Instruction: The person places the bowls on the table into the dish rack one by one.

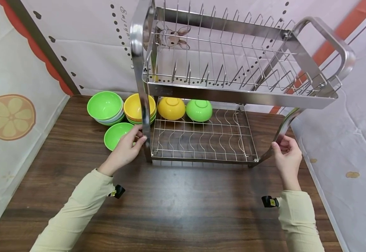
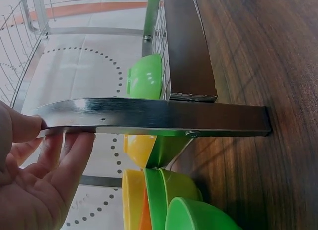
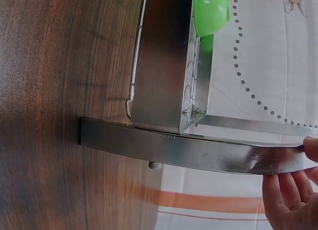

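A two-tier metal dish rack [image 1: 242, 97] stands on the wooden table. My left hand [image 1: 124, 150] grips its left front leg [image 2: 139, 115], thumb on one side and fingers on the other. On the opposite side my right hand [image 1: 288, 159] pinches the right front leg [image 3: 213, 153] between thumb and fingers. Upside down on the lower tier, towards the back left, sit a yellow bowl [image 1: 171, 109] and a green bowl [image 1: 199, 111] side by side. The upper tier, lined with upright wire prongs, holds no dishes.
Left of the rack are a stack topped by a green bowl [image 1: 104, 105] and another topped by a yellow bowl [image 1: 137, 105]. A single green bowl [image 1: 115, 136] lies in front of them, close to my left hand. White printed cloth [image 1: 94, 56] encloses the table's back and sides.
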A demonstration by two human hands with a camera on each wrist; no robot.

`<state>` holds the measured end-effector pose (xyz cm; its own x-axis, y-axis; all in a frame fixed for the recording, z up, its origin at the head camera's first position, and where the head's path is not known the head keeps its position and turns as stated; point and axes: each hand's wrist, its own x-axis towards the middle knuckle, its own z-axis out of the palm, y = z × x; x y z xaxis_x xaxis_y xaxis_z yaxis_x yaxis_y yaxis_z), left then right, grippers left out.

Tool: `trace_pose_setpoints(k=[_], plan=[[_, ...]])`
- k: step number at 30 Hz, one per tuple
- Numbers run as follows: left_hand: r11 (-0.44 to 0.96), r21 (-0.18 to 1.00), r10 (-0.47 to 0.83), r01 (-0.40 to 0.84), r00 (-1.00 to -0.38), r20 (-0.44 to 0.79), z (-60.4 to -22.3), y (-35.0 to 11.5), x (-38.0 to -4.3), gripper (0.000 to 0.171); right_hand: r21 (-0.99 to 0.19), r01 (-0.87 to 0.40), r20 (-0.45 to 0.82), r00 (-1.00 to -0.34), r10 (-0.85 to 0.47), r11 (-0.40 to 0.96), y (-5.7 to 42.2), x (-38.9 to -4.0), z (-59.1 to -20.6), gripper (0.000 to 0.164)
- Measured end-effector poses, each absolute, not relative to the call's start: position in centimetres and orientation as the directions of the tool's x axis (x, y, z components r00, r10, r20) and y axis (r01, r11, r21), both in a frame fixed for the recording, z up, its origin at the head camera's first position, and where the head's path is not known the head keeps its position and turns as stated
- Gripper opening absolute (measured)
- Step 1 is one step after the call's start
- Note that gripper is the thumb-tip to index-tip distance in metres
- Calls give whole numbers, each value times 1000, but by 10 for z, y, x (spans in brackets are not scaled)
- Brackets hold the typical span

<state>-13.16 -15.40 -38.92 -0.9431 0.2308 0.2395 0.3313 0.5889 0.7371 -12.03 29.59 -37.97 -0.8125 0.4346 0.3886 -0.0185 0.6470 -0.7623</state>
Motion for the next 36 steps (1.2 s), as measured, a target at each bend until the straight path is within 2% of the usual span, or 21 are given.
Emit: trace_pose_setpoints(k=[14, 17, 26, 31, 36], plan=[[494, 814, 279, 305, -943, 184, -390, -171, -134, 36, -770, -14, 378, -815, 439, 638, 298, -120, -380, 27], [494, 815, 235, 302, -949, 209, -392, -181, -137, 36, -768, -20, 385, -813, 437, 641, 298, -120, -381, 28], [649, 721, 81, 244, -964, 253, -409, -207, -145, 41, -766, -26, 390, -813, 433, 642, 299, -121, -381, 28], [657, 740, -33, 145, -975, 220, -420, -219, -149, 43, -764, -36, 399, -811, 427, 644, 299, -121, -381, 28], [686, 728, -133, 0, -983, 125, -430, -230, -150, 47, -772, -49, 400, -812, 424, 634, 299, -121, -381, 28]])
